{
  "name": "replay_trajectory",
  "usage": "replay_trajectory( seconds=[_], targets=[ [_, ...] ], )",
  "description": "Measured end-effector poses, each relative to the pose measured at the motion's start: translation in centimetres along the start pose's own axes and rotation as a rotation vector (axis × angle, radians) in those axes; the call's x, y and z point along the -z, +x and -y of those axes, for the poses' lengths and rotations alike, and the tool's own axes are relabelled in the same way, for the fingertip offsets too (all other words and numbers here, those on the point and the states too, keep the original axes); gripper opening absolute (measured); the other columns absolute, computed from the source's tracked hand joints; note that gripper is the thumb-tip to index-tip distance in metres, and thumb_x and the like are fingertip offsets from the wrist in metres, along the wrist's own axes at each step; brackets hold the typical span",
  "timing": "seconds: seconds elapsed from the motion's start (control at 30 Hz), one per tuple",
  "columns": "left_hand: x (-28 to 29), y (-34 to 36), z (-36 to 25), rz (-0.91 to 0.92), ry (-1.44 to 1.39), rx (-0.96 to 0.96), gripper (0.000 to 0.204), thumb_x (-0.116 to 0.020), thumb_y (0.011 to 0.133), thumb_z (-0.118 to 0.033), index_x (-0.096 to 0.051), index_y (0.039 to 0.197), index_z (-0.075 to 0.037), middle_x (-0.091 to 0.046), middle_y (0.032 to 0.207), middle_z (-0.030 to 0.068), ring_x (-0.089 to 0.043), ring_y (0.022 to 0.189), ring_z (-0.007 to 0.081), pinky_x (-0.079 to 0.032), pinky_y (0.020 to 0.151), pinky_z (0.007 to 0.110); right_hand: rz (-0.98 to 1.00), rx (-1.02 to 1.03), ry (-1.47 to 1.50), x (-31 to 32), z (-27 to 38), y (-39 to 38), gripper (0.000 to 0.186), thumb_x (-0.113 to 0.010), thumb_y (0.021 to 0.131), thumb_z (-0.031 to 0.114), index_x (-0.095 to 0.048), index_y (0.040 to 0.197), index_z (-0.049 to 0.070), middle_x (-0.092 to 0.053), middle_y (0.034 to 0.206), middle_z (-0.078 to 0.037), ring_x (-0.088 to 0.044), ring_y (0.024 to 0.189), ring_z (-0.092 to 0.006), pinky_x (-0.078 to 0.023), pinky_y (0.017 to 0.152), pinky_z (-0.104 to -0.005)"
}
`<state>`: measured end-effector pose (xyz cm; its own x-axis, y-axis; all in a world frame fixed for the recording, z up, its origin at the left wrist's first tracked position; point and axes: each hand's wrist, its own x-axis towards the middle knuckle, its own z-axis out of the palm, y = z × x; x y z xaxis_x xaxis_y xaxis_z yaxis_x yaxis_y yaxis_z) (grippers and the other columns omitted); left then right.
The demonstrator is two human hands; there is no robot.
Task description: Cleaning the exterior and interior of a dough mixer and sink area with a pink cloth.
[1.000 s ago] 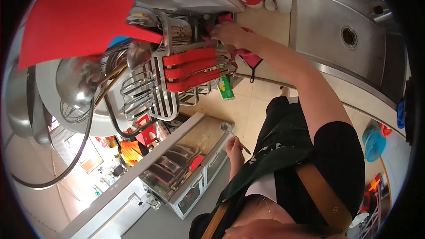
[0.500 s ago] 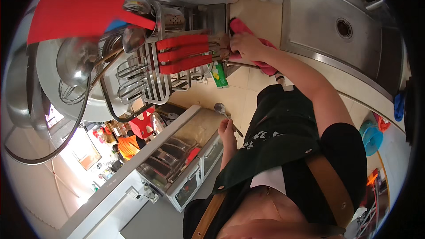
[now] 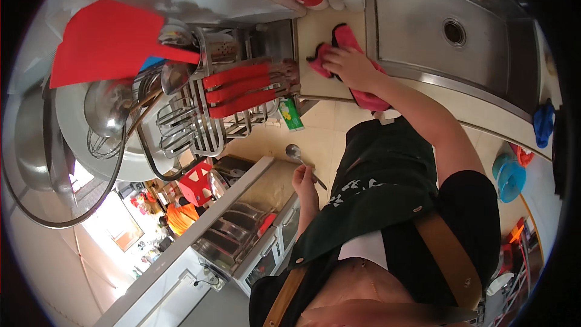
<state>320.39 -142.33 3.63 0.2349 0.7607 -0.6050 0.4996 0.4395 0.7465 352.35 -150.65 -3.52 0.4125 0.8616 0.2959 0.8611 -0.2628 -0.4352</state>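
Observation:
My left hand, low and left of my dark green apron, is closed around the handle of a metal spoon, with the bowl pointing up and away. My right hand reaches forward to the pale counter beside the sink. Under its fingers is a pink cloth with dark edging, held against the counter; part of the cloth hangs over the front edge. The fingertips are slightly blurred against the cloth.
A metal sink lies right of the cloth. To the left stands a metal rack with red-handled utensils, ladles and a red board. A green packet hangs beside it. Farther off, a person in orange shows.
My right hand and the cloth have moved away from the rack's end, farther onto the counter by the sink. My left hand still holds the spoon. The view has shifted slightly.

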Motion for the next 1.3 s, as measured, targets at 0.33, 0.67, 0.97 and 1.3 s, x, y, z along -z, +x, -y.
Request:
replay_trajectory(
  seconds=[0.33, 0.67, 0.97, 1.3],
  targets=[
    [-1.8, -1.5, 0.8, 0.079, 0.126, -0.082, 0.007, -0.054, 0.077, -0.008, -0.051, 0.082, -0.004, -0.049, 0.063, 0.0001, -0.043, 0.051, 0.0062, -0.033, 0.045, 0.019, -0.101, -0.151, 0.015, 0.8, 1.0, -5.7, 0.030, -0.046, 0.070, 0.013, -0.052, 0.098, 0.008, -0.048, 0.108, -0.007, -0.039, 0.109, -0.0223, -0.032, 0.088, -0.0373],
    [-14.1, -6.7, -1.5, 0.209, 0.101, -0.174, 0.005, -0.051, 0.078, -0.003, -0.049, 0.082, -0.001, -0.046, 0.065, 0.0010, -0.038, 0.049, 0.0058, -0.032, 0.043, 0.019, -0.131, -0.529, -0.114, 14.8, -6.3, -26.5, 0.031, -0.052, 0.064, 0.009, -0.055, 0.095, 0.008, -0.051, 0.108, -0.009, -0.043, 0.107, -0.0252, -0.035, 0.087, -0.0393],
    [-27.6, -11.7, -1.9, 0.429, 0.119, -0.246, 0.008, -0.053, 0.078, -0.005, -0.051, 0.085, -0.001, -0.047, 0.064, 0.0010, -0.041, 0.051, 0.0061, -0.033, 0.045, 0.018, -0.273, -0.797, -0.257, 25.2, -13.1, -41.6, 0.048, -0.050, 0.061, 0.003, -0.045, 0.109, 0.005, -0.044, 0.115, -0.012, -0.039, 0.109, -0.0292, -0.031, 0.090, -0.0401],
    [-44.5, 0.4, -3.9, 0.631, 0.440, -0.108, 0.016, -0.058, 0.073, -0.009, -0.054, 0.084, 0.001, -0.050, 0.062, 0.0012, -0.042, 0.048, 0.0085, -0.034, 0.041, 0.023, 0.334, -0.932, 0.106, 16.6, -21.3, -28.4, 0.034, -0.049, 0.068, 0.007, -0.052, 0.101, 0.005, -0.048, 0.112, -0.013, -0.052, 0.095, -0.0288, -0.043, 0.074, -0.0390]
  ],
)
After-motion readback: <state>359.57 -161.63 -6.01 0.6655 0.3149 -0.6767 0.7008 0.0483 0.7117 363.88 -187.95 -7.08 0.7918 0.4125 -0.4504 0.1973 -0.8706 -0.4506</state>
